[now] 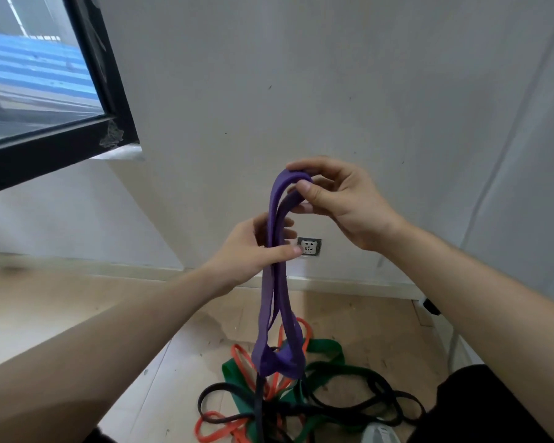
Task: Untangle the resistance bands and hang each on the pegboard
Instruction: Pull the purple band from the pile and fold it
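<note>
A purple resistance band (277, 318) hangs folded in front of me. My right hand (339, 203) pinches its top fold between thumb and fingers. My left hand (253, 251) grips its strands a little lower, thumb across them. The purple band's lower loop is caught around a black band (259, 401) that rises from a heap on the floor. In that heap lie a green band (327, 348), an orange band (240, 354) and more black loops (381, 391), all tangled together. No pegboard is in view.
A white wall with a power socket (309, 246) stands straight ahead. A black-framed window (55, 135) is at the upper left. The floor (61, 302) is light wood. A dark trouser leg (480, 407) fills the lower right corner.
</note>
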